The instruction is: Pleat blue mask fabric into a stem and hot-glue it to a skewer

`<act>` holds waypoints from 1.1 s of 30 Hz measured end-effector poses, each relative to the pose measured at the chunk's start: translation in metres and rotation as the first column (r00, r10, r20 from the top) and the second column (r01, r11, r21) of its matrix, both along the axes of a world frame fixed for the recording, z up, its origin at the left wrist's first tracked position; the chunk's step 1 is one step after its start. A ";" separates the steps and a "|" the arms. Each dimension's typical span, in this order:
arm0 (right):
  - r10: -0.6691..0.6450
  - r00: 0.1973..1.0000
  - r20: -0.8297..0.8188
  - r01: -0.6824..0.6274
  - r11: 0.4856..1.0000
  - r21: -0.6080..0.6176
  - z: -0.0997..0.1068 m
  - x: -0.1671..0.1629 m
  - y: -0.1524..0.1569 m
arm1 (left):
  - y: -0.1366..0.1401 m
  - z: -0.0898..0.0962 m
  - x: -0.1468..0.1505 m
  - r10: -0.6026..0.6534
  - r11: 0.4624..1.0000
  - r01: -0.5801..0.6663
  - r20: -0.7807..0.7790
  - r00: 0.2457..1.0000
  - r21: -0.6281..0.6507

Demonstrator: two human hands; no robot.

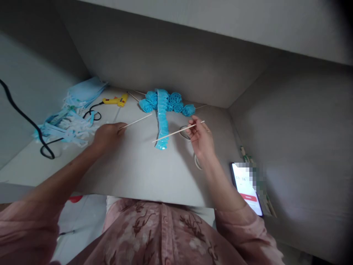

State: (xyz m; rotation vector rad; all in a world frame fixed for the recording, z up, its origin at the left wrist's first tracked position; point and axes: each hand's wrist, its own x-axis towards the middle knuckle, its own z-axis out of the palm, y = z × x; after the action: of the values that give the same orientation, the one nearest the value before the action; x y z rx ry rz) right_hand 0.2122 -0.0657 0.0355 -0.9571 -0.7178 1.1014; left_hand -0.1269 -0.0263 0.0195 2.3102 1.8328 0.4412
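My left hand (109,136) is closed on a thin wooden stick (138,120), which points up and to the right. Between the fingers of my right hand (202,138) is a second wooden stick (176,131), slanting down to the left. Its lower end passes over a pleated blue strip (162,125) that hangs toward me across the table. At the back, several blue rosettes like flowers (175,98) lie beside the strip's upper end, some with sticks coming out of them. A ring-shaped roll (184,133) lies partly behind my right fingers.
A yellow glue gun (116,100) with a black cord lies at the back left. Nearby are stacked blue face masks (85,90) and a heap of blue and white scraps (66,127). A lit phone (242,184) lies at the right. Walls enclose the table (132,176).
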 end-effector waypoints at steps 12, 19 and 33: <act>0.110 0.991 -0.078 -0.116 0.991 -0.069 -0.010 -0.051 -0.011 | -0.033 0.015 0.083 -0.298 0.886 0.443 0.561 0.772 -0.138; 0.265 0.962 0.063 -0.254 0.956 -0.143 -0.027 -0.048 -0.025 | 0.003 -0.006 0.095 -0.280 0.925 0.375 0.555 0.783 -0.062; 0.103 -0.104 0.989 0.130 0.987 -0.089 -0.042 0.072 -0.093 | 0.015 -0.019 0.064 -0.219 0.976 0.211 0.244 0.945 0.061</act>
State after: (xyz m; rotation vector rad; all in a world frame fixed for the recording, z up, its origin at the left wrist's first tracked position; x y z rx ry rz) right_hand 0.2839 -0.1586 -0.0063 -1.9866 -1.9127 0.0779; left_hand -0.0624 -0.0109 0.0006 2.3190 1.4504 0.6983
